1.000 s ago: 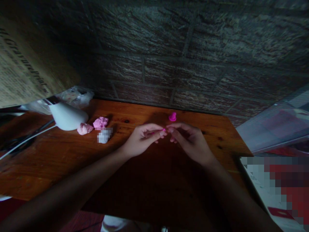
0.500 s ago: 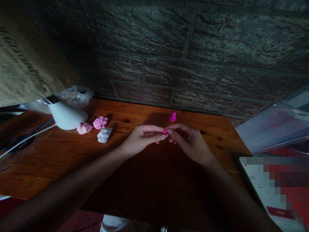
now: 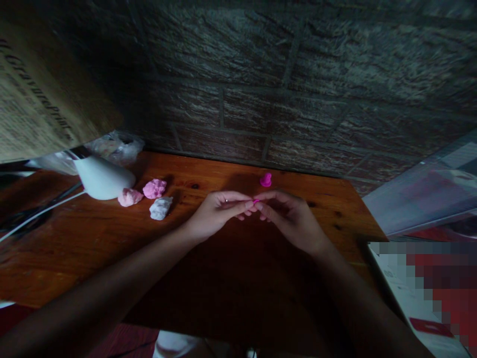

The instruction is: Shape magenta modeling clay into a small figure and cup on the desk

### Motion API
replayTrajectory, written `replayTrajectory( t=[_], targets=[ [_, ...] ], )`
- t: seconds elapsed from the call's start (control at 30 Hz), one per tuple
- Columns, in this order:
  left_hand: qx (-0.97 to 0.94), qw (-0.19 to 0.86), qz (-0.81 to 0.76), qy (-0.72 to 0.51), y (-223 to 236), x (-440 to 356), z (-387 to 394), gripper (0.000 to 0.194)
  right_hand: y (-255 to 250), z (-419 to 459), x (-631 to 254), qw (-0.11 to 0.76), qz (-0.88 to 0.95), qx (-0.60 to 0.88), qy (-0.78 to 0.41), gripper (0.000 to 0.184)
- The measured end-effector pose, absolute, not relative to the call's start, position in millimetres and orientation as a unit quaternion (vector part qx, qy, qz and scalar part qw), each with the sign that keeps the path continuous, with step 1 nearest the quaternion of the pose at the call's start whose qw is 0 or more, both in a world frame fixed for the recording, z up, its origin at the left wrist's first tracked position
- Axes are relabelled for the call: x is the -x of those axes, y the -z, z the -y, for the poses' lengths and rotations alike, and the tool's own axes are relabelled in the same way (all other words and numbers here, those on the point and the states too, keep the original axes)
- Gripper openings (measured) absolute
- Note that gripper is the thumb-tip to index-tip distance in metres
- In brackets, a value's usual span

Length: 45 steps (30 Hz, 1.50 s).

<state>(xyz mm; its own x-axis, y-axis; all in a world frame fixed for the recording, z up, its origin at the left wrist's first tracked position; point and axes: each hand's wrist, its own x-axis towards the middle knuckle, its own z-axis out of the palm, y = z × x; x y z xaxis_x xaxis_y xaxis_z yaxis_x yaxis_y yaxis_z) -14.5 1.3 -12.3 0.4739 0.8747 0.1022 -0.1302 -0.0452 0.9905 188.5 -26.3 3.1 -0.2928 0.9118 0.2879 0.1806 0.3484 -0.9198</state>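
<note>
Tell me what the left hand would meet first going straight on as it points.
The left hand would probably meet the small pink piece at its fingertips first, then the fingertips of the right hand just beyond, though exact depth is unclear.

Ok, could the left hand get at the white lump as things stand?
Probably yes: the white lump sits uncovered on the table's left, beside the left hand, though that hand's fingers are busy pinching something pink.
</note>
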Motion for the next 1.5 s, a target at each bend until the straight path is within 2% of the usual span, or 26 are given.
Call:
replayTrajectory(
  t=[0.33, 0.6, 0.83, 1.13, 1.33, 1.5],
  targets=[
    [-0.594, 0.635, -0.300, -0.391, 13.2, 14.6, -1.1, 0.016, -4.0, 29.1, -187.5, 0.432, 0.743, 0.407, -0.311, 0.013],
    [-0.568, 0.672, -0.279, -0.386, 12.9, 13.5, 0.5, 0.021, -3.6, 28.5, -190.4, 0.435, 0.732, 0.361, -0.379, 0.019],
    [-0.575, 0.672, -0.284, -0.370, 12.7, 13.8, 0.2, 0.026, -2.7, 29.3, -187.4, 0.438, 0.732, 0.389, -0.347, 0.016],
    [-0.560, 0.671, -0.281, -0.396, 13.2, 12.4, 1.3, 0.025, -0.3, 28.1, -188.1, 0.459, 0.707, 0.372, -0.390, 0.020],
    [-0.605, 0.618, -0.305, -0.398, 12.1, 12.6, 1.7, 0.025, 3.1, 27.1, -184.7, 0.482, 0.684, 0.401, -0.372, 0.017],
    [-0.654, 0.525, -0.305, -0.450, 13.8, 10.2, 6.0, 0.024, 3.9, 27.4, -183.1, 0.496, 0.671, 0.410, -0.369, 0.017]
  ],
)
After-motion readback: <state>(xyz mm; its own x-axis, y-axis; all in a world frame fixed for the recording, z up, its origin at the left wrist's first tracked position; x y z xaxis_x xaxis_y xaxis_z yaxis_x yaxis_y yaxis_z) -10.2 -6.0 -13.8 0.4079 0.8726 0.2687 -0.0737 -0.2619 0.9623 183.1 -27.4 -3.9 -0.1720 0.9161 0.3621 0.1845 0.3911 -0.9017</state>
